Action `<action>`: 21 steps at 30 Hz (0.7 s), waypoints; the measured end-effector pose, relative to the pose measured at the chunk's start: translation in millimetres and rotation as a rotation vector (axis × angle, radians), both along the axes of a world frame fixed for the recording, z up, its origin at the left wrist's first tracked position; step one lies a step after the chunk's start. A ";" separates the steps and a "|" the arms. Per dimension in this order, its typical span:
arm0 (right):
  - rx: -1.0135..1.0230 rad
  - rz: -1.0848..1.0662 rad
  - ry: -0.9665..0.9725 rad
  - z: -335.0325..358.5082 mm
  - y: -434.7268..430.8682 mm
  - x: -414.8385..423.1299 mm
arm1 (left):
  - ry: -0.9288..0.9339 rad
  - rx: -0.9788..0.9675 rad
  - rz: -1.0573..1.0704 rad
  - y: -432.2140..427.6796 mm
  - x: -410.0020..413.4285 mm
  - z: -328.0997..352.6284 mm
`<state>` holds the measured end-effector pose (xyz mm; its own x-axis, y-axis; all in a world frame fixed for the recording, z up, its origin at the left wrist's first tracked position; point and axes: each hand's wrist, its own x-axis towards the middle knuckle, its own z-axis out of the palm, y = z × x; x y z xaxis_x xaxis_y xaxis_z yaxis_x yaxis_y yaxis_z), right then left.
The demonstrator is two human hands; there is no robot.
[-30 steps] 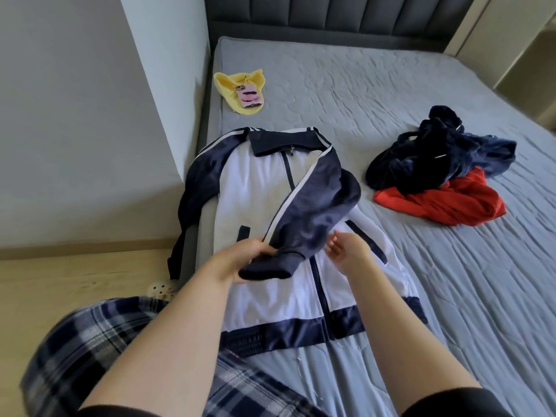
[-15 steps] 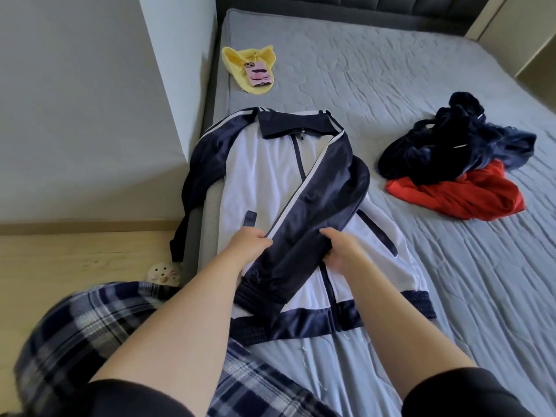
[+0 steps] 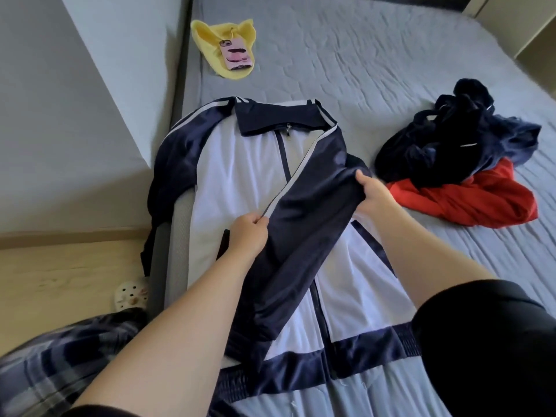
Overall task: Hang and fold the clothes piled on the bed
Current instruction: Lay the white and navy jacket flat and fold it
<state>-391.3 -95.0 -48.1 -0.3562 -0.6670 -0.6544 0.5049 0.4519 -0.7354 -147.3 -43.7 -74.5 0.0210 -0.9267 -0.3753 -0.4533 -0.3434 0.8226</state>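
A white and navy zip jacket (image 3: 240, 176) lies face up at the near left corner of the grey bed (image 3: 376, 64), its collar pointing away from me. Its navy right sleeve (image 3: 304, 230) is folded diagonally across the front. My left hand (image 3: 248, 234) pinches the sleeve's white-striped left edge. My right hand (image 3: 374, 194) grips the sleeve's right edge near the shoulder. The jacket's other sleeve (image 3: 177, 152) hangs over the bed's left side. To the right lies a pile of dark navy clothing (image 3: 460, 136) on top of a red garment (image 3: 481, 200).
A yellow cloth (image 3: 219, 34) with a pink-cased phone (image 3: 236, 54) on it lies near the bed's far left edge. A grey wall (image 3: 75, 115) borders the bed on the left. A white clog (image 3: 131, 296) sits on the wooden floor (image 3: 60, 281).
The sleeve has been laid down flat and diagonal across the jacket front. My hands moved up along it, the right one toward the shoulder. The camera has moved closer.
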 end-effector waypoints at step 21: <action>0.019 -0.168 0.257 7.9 -40.3 -16.7 | -0.052 -0.092 -0.076 -14.3 6.8 -34.0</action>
<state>-408.0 -135.2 -40.1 -0.6162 -0.5728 -0.5406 0.3726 0.3928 -0.8408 -140.5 -58.0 -108.5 -0.0336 -0.9567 -0.2892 -0.5184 -0.2308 0.8234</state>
